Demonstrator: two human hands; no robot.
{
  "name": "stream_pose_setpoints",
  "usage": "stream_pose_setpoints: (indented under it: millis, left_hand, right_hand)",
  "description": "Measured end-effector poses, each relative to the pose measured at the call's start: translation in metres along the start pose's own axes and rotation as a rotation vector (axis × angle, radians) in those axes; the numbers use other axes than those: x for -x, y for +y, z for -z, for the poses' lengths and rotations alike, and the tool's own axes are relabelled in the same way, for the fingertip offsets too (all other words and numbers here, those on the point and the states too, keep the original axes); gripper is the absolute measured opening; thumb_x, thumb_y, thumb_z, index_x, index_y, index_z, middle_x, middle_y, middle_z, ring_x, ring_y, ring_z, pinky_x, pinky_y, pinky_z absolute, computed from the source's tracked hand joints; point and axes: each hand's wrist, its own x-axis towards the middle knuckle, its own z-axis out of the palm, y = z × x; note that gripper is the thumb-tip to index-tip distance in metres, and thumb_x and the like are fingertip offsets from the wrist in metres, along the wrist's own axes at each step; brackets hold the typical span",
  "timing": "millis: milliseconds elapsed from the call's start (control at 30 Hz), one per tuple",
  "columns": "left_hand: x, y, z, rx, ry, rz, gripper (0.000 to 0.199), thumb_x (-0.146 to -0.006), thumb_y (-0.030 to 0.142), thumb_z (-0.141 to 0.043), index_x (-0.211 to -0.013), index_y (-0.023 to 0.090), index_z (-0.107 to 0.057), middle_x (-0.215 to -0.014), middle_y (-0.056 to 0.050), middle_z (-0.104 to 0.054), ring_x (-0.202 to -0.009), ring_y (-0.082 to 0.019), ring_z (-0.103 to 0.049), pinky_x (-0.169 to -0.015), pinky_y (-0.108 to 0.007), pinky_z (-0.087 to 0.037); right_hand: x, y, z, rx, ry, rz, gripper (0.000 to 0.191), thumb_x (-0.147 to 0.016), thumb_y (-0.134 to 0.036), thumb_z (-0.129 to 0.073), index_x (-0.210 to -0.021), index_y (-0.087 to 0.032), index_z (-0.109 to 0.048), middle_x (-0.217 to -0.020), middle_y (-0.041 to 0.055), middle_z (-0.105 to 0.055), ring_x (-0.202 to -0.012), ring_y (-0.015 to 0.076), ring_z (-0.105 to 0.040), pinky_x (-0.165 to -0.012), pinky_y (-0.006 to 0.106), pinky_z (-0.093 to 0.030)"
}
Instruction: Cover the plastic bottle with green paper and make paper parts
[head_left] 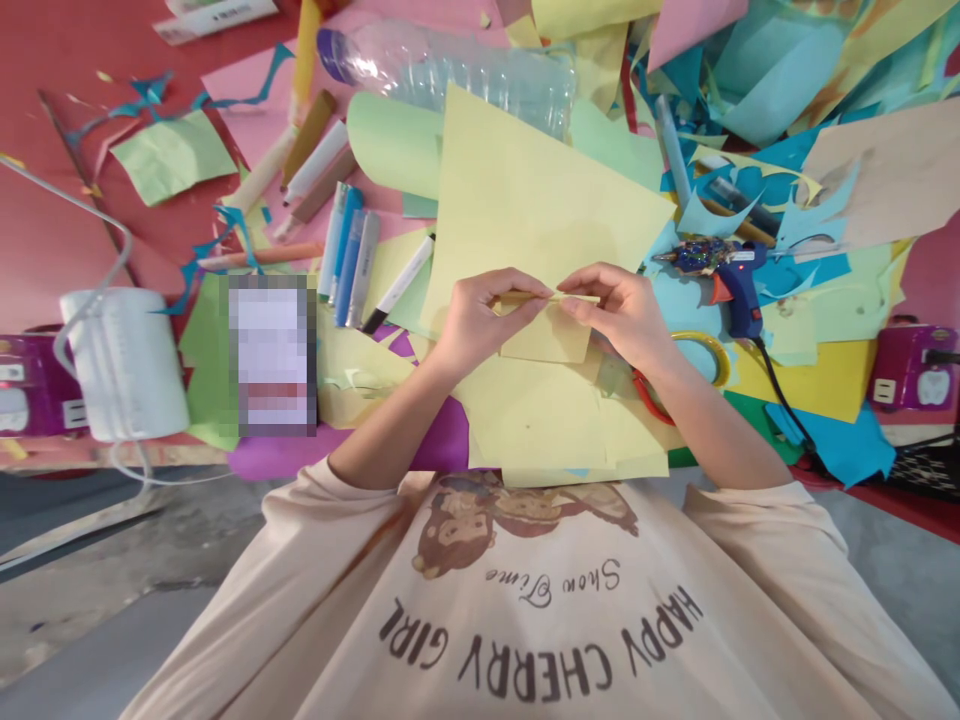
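Both hands meet over a large pale yellow sheet (525,190). My left hand (499,308) pinches the left end of a small folded yellow paper (551,335) between thumb and forefinger. On its right end, my right hand (611,305) pinches the same paper, thumb in front and fingers behind. The fingertips of the two hands nearly touch along its upper edge. Below the hands, the lower part of the small paper hangs or lies over more pale yellow sheets (532,420); whether it touches them I cannot tell.
A glue gun (742,280) and round-handled yellow and red scissors (716,360) lie right. Left are several markers (349,255), a blurred phone (274,355) and a white corded device (127,365). A plastic bottle (457,75) lies behind; paper scraps (787,190) crowd the right.
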Motion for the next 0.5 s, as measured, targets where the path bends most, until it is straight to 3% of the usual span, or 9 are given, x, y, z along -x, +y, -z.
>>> stream_pose_setpoints:
  millis: [100,267,400,500]
  left_hand:
    - [0.0003,-0.0004,-0.0003,0.014,-0.008,-0.016,0.011,-0.079,0.027,-0.065,-0.080,0.018,-0.072,-0.084,-0.004,-0.074,-0.080,-0.014,-0.068,-0.075,-0.027,-0.054]
    - [-0.0001,0.0012,0.0022,0.010,-0.089,-0.028,0.018,-0.082,0.035,-0.064,-0.088,0.019,-0.067,-0.090,-0.004,-0.073,-0.085,-0.014,-0.068,-0.079,-0.027,-0.053]
    - [-0.0012,-0.0001,0.0035,0.007,-0.143,-0.025,0.030,-0.089,0.048,-0.053,-0.092,0.020,-0.063,-0.091,-0.004,-0.070,-0.086,-0.013,-0.067,-0.074,-0.024,-0.051]
    - [-0.0016,-0.0026,0.0020,-0.004,-0.131,-0.014,0.027,-0.091,0.045,-0.051,-0.091,0.020,-0.062,-0.089,-0.004,-0.069,-0.084,-0.012,-0.066,-0.072,-0.023,-0.050]
  right_hand:
    - [0.0014,-0.0025,-0.0008,0.024,-0.003,-0.009,0.027,-0.076,-0.046,-0.073,-0.083,-0.020,-0.069,-0.072,-0.0023,-0.068,-0.043,0.0033,-0.039,-0.038,0.020,-0.030]
    - [0.0016,-0.0014,-0.0014,0.059,0.030,0.067,0.025,-0.073,-0.043,-0.076,-0.079,-0.020,-0.072,-0.072,-0.0006,-0.070,-0.061,0.0100,-0.059,-0.054,0.022,-0.045]
    - [0.0016,-0.0013,-0.0012,0.072,0.045,0.060,0.022,-0.074,-0.041,-0.075,-0.079,-0.019,-0.073,-0.073,-0.0001,-0.071,-0.066,0.0123,-0.063,-0.059,0.024,-0.049]
    - [0.0018,-0.0025,-0.0013,0.080,0.045,0.062,0.020,-0.075,-0.039,-0.074,-0.078,-0.019,-0.073,-0.072,-0.0002,-0.071,-0.067,0.0127,-0.064,-0.059,0.024,-0.049]
